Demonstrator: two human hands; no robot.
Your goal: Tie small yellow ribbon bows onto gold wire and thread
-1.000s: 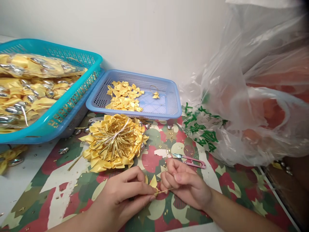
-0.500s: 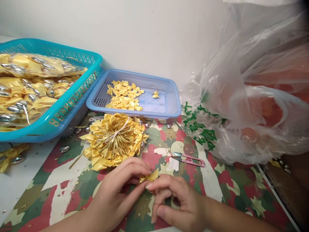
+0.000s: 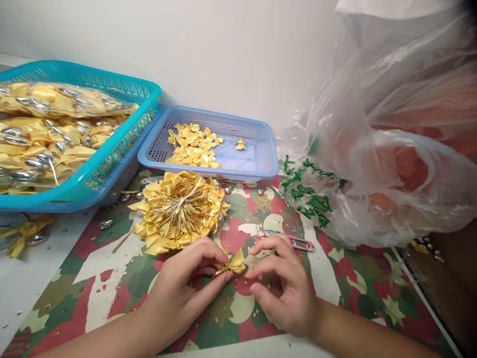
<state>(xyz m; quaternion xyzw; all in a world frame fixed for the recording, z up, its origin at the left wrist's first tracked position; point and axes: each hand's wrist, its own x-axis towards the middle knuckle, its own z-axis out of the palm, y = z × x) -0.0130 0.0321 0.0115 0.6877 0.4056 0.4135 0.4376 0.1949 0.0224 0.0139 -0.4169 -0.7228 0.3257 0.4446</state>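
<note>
Between the thumb and fingers of my left hand (image 3: 182, 288) is a small yellow ribbon bow (image 3: 235, 263) with gold cord and a silver bead. My right hand (image 3: 283, 283) is just to the right of the bow, its curled fingers apart and holding nothing. Behind my left hand lies a round bundle of yellow bows (image 3: 160, 238), its gold cords gathered in the middle under a pale tie. A pair of pink thread snips (image 3: 305, 244) lies behind my right hand, which partly hides it.
A blue basket (image 3: 208, 172) at the back holds loose yellow bows. A larger turquoise basket (image 3: 122, 154) at left holds bagged bows with silver beads. A clear plastic bag (image 3: 357, 209) fills the right side. Silver beads (image 3: 106, 224) and gold scraps lie scattered on the patterned table covering (image 3: 238, 313).
My right hand has come away from the bow to the right, its fingers opening. The bow stays in my left hand, now turned so the silver bead shows.
</note>
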